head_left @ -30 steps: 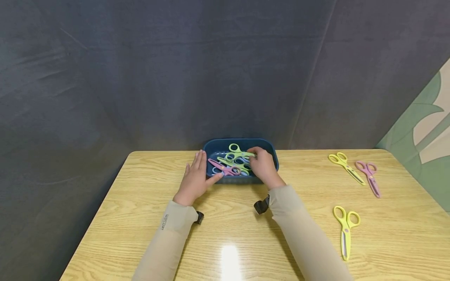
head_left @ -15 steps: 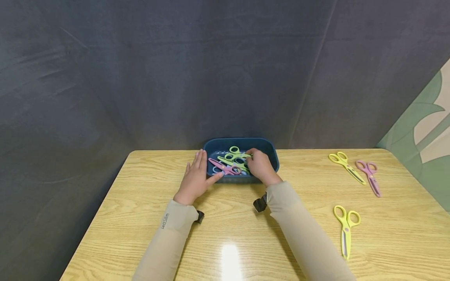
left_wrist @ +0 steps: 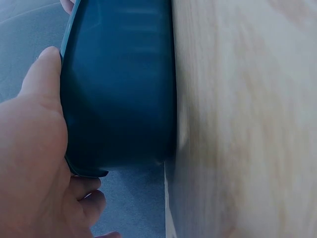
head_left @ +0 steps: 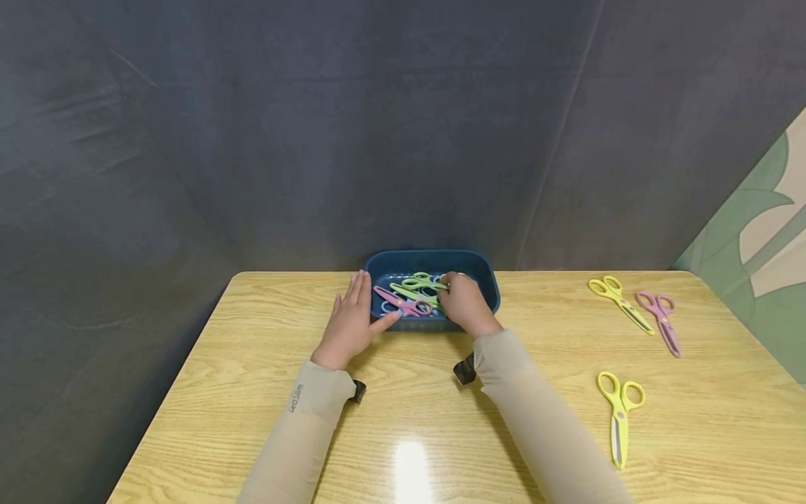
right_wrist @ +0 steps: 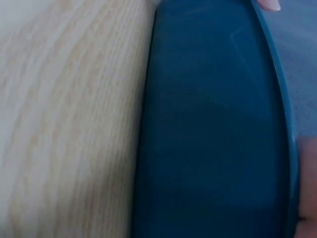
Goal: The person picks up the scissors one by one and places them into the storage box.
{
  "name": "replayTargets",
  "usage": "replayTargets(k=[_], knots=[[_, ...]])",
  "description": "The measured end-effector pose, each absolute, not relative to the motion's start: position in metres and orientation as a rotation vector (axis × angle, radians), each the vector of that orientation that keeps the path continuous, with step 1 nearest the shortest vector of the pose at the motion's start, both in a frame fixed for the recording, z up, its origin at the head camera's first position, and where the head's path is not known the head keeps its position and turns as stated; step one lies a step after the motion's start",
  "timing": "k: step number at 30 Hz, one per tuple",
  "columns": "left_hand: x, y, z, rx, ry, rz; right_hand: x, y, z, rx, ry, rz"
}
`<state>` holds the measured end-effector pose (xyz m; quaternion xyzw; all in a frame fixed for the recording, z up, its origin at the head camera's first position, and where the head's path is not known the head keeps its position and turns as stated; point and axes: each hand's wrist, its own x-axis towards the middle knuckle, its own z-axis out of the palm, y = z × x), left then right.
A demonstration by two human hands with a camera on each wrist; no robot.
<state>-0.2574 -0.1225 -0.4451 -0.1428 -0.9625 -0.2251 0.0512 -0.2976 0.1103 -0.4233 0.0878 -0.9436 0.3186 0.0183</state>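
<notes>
In the head view a dark blue bin stands at the table's back edge with several scissors in it. My left hand rests on its left end, fingers straight along the side and thumb across the front rim. My right hand reaches in from the right, fingers curled down at the green scissors, whose handle loops point left; its fingertips are hidden. Pink scissors lie in front, over blue ones. In the left wrist view the thumb lies along the rim of the bin.
On the table at the right lie yellow scissors near the front. Farther back are another yellow pair and purple-pink scissors. A dark grey curtain hangs right behind the bin.
The right hand has shifted slightly left and lower in the bin. The green scissors' loops have tipped down toward the pile with it. The left hand has stayed in place.
</notes>
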Motion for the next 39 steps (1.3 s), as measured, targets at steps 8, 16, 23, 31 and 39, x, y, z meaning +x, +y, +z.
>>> replayTargets(k=[8, 16, 23, 31, 39], knots=[[-0.2563, -0.1226, -0.4455, -0.41, -2.948, -0.71, -0.2919, 0.1061, -0.422, 0.219, -2.942, 0.938], [-0.2569, -0.1232, -0.4464, -0.409, -2.957, -0.711, -0.2911, 0.1032, -0.423, 0.155, -2.963, 0.857], [-0.2559, -0.1226, -0.4453, -0.417, -2.938, -0.722, -0.2902, 0.1023, -0.4236, 0.112, -2.97, 0.845], [-0.2578, -0.1219, -0.4467, -0.419, -2.937, -0.711, -0.2893, 0.1021, -0.4251, 0.021, -2.986, 0.856], [-0.2589, -0.1229, -0.4481, -0.435, -2.925, -0.712, -0.2877, 0.101, -0.4257, 0.005, -2.979, 0.829]])
